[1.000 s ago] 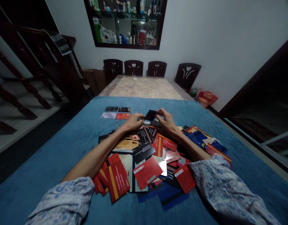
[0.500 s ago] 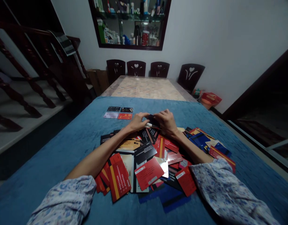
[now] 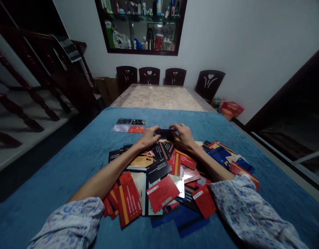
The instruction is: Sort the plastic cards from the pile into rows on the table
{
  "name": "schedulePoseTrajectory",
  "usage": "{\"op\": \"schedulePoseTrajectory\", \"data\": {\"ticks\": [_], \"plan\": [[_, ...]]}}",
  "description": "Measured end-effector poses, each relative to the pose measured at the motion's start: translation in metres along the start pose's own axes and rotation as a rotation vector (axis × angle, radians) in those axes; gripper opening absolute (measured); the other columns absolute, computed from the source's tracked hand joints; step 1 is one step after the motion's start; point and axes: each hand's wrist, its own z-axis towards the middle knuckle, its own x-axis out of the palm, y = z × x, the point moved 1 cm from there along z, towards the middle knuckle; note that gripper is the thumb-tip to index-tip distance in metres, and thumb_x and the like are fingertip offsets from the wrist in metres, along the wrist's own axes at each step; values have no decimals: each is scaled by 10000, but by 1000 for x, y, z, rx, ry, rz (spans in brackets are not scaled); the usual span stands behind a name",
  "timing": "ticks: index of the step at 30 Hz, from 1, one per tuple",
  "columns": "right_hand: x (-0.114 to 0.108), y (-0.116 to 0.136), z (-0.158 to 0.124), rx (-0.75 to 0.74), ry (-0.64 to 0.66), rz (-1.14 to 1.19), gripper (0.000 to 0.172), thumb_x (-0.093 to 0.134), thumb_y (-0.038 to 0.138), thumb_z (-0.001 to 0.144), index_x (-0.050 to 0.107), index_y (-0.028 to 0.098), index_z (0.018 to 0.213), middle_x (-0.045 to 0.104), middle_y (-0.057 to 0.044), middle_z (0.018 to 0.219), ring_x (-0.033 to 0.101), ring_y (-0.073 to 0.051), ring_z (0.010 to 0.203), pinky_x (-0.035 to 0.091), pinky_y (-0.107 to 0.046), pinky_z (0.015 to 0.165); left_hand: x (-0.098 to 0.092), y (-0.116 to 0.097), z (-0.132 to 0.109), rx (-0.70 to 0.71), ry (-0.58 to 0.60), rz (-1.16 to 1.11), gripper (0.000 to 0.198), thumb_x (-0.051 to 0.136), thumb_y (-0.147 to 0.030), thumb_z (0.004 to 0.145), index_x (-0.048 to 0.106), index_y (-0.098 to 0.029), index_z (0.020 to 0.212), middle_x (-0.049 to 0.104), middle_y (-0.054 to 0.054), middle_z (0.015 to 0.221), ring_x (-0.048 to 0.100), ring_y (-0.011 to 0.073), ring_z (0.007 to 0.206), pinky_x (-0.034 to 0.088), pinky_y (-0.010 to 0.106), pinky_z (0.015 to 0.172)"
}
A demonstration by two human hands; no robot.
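Observation:
A dark card (image 3: 165, 133) is held between both hands just above the far edge of a big loose pile of red, black, blue and gold cards (image 3: 172, 176). My left hand (image 3: 149, 137) pinches its left end. My right hand (image 3: 183, 135) grips its right end with curled fingers. Both forearms lie over the pile. Two rows of cards (image 3: 129, 125) sit laid out flat on the blue cloth (image 3: 71, 162), beyond and left of my hands.
The blue cloth covers the near part of a long table; bare marble top (image 3: 160, 97) shows farther off. Dark chairs (image 3: 175, 76) line the far end. A staircase railing (image 3: 32, 86) stands on the left, a glass cabinet (image 3: 141, 24) on the wall.
The dark card was tilted up between my hands, then turned over; now it lies level between the fingers of both hands. My hands stayed at the pile's far edge.

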Motion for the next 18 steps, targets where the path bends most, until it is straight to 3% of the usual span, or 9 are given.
{"op": "schedulePoseTrajectory", "data": {"ticks": [5,11,18], "plan": [[-4,3,-1,30,107,-81,360,523,188,870,620,212,1216,708,-128,1150,549,-291,1029,392,-392,850,0,2,-3,1,4,56,439,562,-120,759,646,-146,1189,706,47,895,647,205,814,518,311,803],[-4,5,-1,65,182,-70,482,560,201,840,542,189,1321,645,-145,1269,535,-308,1134,397,-399,868,1,1,-5,35,20,244,490,572,-124,804,610,-172,1290,713,82,1009,636,255,956,505,366,898],[-5,4,1,68,203,-79,503,568,217,841,530,202,1342,623,-143,1245,511,-309,1131,408,-399,869,0,-8,-5,-26,43,294,538,588,-128,827,590,-204,1360,720,79,1054,625,266,1028,492,377,949]]}}
